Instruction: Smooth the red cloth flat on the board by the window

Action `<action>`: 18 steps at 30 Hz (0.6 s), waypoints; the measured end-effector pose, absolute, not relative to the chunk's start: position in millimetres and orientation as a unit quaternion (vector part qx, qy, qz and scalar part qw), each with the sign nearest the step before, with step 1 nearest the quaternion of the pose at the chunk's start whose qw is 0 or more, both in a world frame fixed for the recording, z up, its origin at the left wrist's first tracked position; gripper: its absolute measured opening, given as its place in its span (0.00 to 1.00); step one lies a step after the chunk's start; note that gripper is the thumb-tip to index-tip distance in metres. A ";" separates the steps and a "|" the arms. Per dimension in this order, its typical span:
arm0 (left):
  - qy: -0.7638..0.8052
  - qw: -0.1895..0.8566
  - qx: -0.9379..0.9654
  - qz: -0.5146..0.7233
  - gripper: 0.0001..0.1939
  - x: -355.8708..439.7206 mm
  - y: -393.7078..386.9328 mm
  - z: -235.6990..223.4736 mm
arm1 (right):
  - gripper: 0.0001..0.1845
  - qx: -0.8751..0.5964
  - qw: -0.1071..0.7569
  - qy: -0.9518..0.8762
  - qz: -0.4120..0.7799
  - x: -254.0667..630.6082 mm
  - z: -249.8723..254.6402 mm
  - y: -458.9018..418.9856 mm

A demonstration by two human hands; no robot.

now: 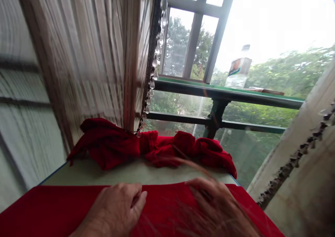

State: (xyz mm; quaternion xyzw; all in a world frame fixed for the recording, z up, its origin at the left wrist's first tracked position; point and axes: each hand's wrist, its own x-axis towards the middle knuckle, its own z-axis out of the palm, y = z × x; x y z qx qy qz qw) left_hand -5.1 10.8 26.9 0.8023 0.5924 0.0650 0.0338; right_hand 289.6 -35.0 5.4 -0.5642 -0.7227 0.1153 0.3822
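A smooth red cloth (162, 209) lies spread over the near part of a pale table, its far edge running almost straight across. My left hand (117, 205) rests at that edge with its fingers curled down on the fabric and the thumb close beside them. At the same edge, farther right, my right hand (217, 202) has bent fingers gripping the cloth; loose strands of hair blur across it. Beyond both hands, bunched red fabric (112, 146) lies crumpled along the table's far end.
The pale tabletop (125, 174) shows between the two red fabrics. Striped sheer curtain (99, 55) hangs at the left, with bead trim (153, 80) along its edge. Another beaded curtain (290, 163) borders the right. A plastic bottle (238, 73) stands on the window ledge above a dark railing (183, 118).
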 end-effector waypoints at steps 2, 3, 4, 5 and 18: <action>0.564 0.070 0.813 0.123 0.15 -4.5 11.2 23.6 | 0.17 -0.571 0.377 -0.722 0.105 287.0 12.1 -36.8; 0.541 0.095 0.820 0.160 0.14 -3.6 10.3 22.0 | 0.17 -0.571 0.375 -0.724 0.100 286.1 14.7 -37.2; 0.516 0.121 0.826 0.193 0.19 -2.3 8.4 20.6 | 0.17 -0.568 0.375 -0.727 0.097 285.4 16.6 -37.3; 0.490 0.146 0.831 0.217 0.27 -0.5 5.3 19.7 | 0.17 -0.561 0.377 -0.730 0.097 285.1 17.7 -37.1; 0.525 0.131 0.832 0.127 0.45 24.8 -41.7 26.0 | 0.14 -0.516 0.280 -0.776 0.232 284.2 17.7 -36.5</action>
